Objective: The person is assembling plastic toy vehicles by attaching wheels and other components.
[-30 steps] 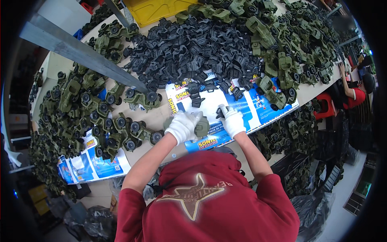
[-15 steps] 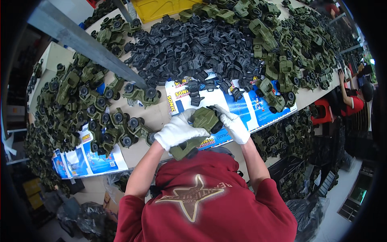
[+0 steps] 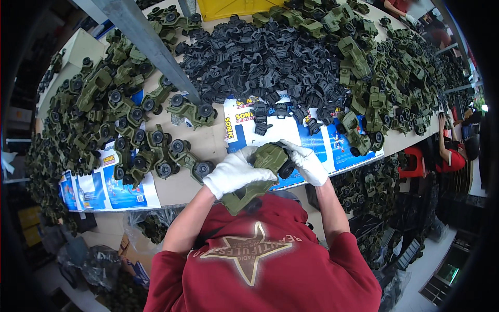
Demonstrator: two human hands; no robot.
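Note:
An olive-green toy jeep [image 3: 244,196] with black wheels is held tilted between my two white-gloved hands, just over the table's front edge. My left hand [image 3: 236,171] wraps around its middle, with the thumb lying across the body. At the jeep's far right end, by a black wheel, my right hand [image 3: 307,162] presses with its fingers; whether a small part sits under them is hidden. Beyond my hands, a few loose black plastic parts [image 3: 261,125] lie on a printed blue and white sheet [image 3: 304,136].
A big heap of black plastic parts [image 3: 260,57] covers the table's middle. Green jeeps are piled left [image 3: 93,104] and right [image 3: 377,96]. A grey metal post [image 3: 150,47] rises at the left. A yellow crate [image 3: 234,7] stands at the back. Other people work at the far right.
The view has shifted slightly. Both hands keep their hold on the jeep, which stays tilted over the table's edge in nearly the same pose.

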